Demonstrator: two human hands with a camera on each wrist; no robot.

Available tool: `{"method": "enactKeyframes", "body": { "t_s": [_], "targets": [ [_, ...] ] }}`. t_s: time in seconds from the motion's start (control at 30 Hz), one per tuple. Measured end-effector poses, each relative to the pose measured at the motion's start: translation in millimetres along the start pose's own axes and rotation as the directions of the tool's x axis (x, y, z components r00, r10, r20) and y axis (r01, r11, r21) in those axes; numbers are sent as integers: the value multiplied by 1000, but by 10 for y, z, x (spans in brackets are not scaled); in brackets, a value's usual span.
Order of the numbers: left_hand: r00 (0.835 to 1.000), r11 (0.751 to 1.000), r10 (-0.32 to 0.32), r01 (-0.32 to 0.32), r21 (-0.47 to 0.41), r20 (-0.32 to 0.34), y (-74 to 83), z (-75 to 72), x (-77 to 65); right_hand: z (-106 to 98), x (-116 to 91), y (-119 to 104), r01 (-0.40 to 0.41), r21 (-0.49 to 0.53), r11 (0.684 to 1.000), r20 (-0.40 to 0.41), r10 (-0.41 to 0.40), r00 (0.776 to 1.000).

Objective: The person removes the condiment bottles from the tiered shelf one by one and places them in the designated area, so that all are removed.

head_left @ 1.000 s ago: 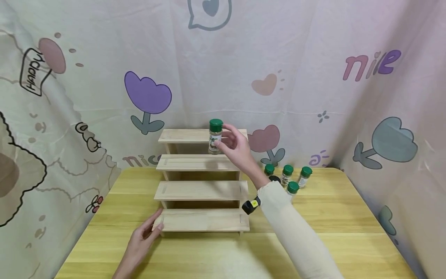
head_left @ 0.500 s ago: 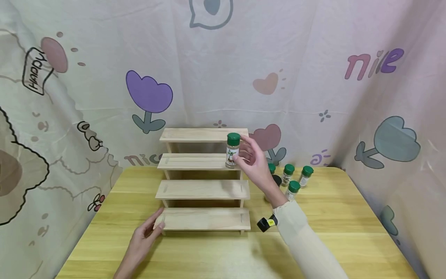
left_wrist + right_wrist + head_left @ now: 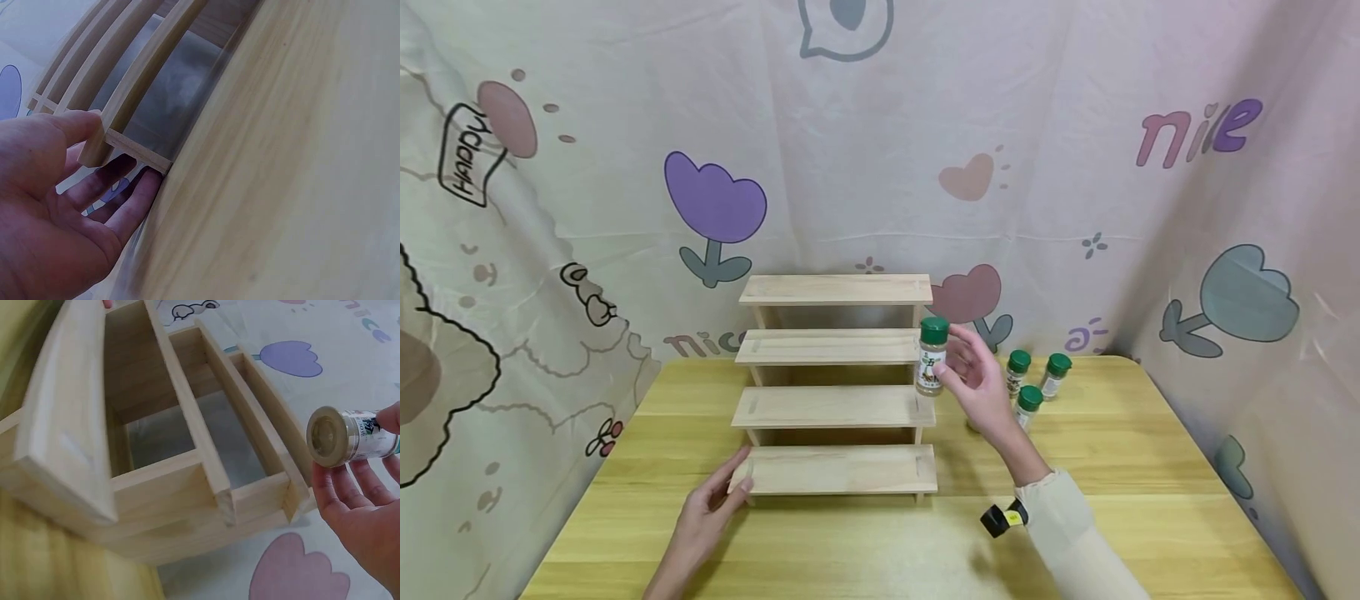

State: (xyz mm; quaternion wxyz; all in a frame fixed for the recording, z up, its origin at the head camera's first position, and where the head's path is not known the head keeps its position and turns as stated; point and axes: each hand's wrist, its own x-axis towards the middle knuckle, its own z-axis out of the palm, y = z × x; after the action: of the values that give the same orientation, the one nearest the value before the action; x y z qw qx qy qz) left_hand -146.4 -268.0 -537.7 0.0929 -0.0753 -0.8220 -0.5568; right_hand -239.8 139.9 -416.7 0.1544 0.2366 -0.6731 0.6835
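A spice jar (image 3: pixel 932 358) with a green lid and a printed label is held up off the table in my right hand (image 3: pixel 985 387), between thumb and fingers. It is in front of the right ends of the middle steps of a pale wooden tiered rack (image 3: pixel 835 407). The right wrist view shows the base of the jar (image 3: pixel 328 436) and its powdery contents. My left hand (image 3: pixel 703 508) grips the left end of the lowest step. In the left wrist view the thumb of the left hand (image 3: pixel 56 200) lies over the board end, with the fingers at the side support.
Several more green-lidded spice jars (image 3: pixel 1028 400) stand on the wooden table (image 3: pixel 1097 533) right of the rack, some partly hidden by my right hand. A printed cloth (image 3: pixel 865 167) hangs close behind the rack. A black wrist camera (image 3: pixel 997 520) sits under my right wrist.
My right hand has carried the spice jar down and to the right, from before the top steps to the rack's right side. The left hand and the rack have stayed put.
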Motion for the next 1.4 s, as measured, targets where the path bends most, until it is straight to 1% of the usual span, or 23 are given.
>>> {"method": "enactKeyframes", "body": {
  "t_s": [0.13,0.23,0.4,0.5,0.6,0.73,0.8,0.93,1.13,1.33,1.4],
  "targets": [
    [1000,1000,-2,2,9,2,5,-5,8,-82,-125,14,-9,-5,1000,-12,9,1000],
    [1000,999,-25,25,27,12,16,-11,7,-150,-216,19,-14,-28,1000,-34,13,999],
    [998,998,-56,55,40,22,19,-14,-1,-278,-356,22,21,-46,999,-79,-24,997],
    [999,998,-51,51,43,18,8,-13,-2,-358,-439,16,35,-47,998,-105,-40,994],
    [999,999,-39,38,34,18,-1,-15,0,-440,-525,9,18,-57,998,-136,-25,990],
    [1000,1000,-15,15,5,20,-8,-11,-3,-554,-615,11,-8,-106,994,-168,-10,986],
    [1000,1000,-8,8,-1,19,-10,-7,-4,-613,-643,17,-16,-143,990,-180,-10,984],
    [1000,1000,-21,21,12,13,-14,-5,-8,-727,-665,35,-17,-189,982,-198,-21,980],
    [998,998,-53,52,17,23,-12,-15,6,-867,-687,58,-37,-210,977,-238,-14,971],
    [1000,1000,-23,23,18,9,-13,-13,1,-996,-710,79,-74,-221,972,-296,6,955],
    [1000,1000,-24,24,19,8,-16,-14,-1,-1038,-711,96,-81,-221,972,-310,9,951]
  ]
}}
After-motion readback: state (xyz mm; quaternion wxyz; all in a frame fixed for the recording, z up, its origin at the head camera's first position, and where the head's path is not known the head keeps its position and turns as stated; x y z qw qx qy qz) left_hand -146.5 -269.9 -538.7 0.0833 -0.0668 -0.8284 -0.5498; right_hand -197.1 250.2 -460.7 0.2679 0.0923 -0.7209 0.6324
